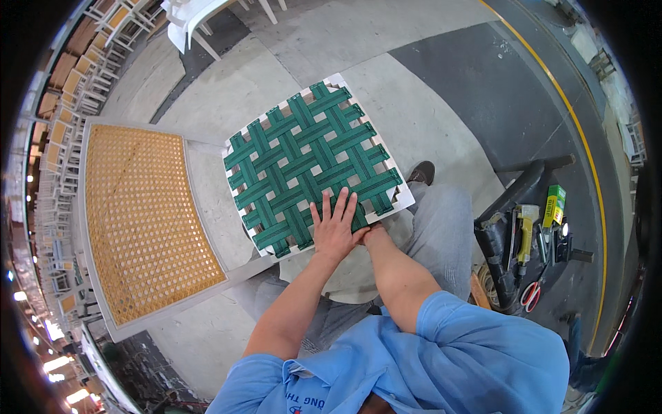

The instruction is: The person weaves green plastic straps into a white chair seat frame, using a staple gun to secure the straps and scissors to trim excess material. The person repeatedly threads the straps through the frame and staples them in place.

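In front of me is a pale chair with a woven seat of green elastic webbing (307, 155). The straps cross over and under, with small square gaps between them, and their ends are fixed along the pale seat frame (407, 196). My left hand (336, 228) lies flat on the webbing by the near edge, fingers spread. My right hand (370, 237) is right beside it at that edge; its fingers are hidden under the frame and my left hand. The chair's curved backrest (148, 221) of tan woven cane stands out to the left.
At my right, a black padded stand (498, 252) carries a yellow-handled tool (526, 234), red-handled scissors (531, 297) and a green-yellow box (554, 205). A white chair (200, 17) stands beyond on the concrete floor. Rows of chair frames (72, 90) line the far left.
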Available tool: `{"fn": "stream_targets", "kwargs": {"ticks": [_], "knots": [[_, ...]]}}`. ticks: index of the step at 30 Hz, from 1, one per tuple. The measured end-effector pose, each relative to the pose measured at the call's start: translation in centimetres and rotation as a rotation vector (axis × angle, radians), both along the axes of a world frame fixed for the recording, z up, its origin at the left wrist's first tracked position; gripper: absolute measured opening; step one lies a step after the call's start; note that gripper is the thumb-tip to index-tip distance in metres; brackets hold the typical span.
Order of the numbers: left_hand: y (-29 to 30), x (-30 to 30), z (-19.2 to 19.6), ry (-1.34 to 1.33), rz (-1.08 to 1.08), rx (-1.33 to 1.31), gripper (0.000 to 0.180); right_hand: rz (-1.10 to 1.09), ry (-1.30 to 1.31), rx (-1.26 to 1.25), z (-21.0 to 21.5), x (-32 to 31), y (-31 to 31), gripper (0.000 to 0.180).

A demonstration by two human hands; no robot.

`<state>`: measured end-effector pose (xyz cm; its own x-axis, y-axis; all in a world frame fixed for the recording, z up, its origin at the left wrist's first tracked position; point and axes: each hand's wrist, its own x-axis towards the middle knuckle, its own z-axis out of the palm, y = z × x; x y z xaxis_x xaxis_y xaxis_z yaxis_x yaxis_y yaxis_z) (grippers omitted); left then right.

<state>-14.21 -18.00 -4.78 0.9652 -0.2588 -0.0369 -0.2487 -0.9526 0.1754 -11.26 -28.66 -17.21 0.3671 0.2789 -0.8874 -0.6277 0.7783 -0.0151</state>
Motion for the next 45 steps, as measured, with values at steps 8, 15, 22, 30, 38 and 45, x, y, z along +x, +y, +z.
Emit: {"fn": "stream_targets", "kwargs": {"ticks": [8, 15, 22, 30, 38, 45], "knots": [[-1.0, -3.1, 2.5, 0.074, 0.065, -0.468, 0.055, -0.012, 0.02, -0.106, -2.7, 2.9, -1.3, 0.045], [-1.2, -7.3, -5.7, 1.408, 1.356, -1.83, 0.042, 0.023, 0.047, -0.168, -4.1, 3.5, -1.3, 0.044], [-2.3, -3.0, -12.5, 1.55, 1.241, -2.442, 0.035, 0.053, 0.069, -0.271, -6.2, 4.8, -2.4, 0.043], [-2.9, -0.7, -14.0, 1.022, 1.96, -2.241, 0.04, 0.066, 0.143, -0.343, -7.9, 1.8, -4.2, 0.041], [-3.3, -0.1, -14.3, 1.024, 1.871, -2.323, 0.037, 0.085, 0.134, -0.386, -9.1, 2.7, -3.8, 0.04], [-4.3, 1.4, -14.8, 1.016, 1.775, -2.425, 0.034, 0.137, 0.114, -0.413, -9.4, 3.4, -3.1, 0.039]]}}
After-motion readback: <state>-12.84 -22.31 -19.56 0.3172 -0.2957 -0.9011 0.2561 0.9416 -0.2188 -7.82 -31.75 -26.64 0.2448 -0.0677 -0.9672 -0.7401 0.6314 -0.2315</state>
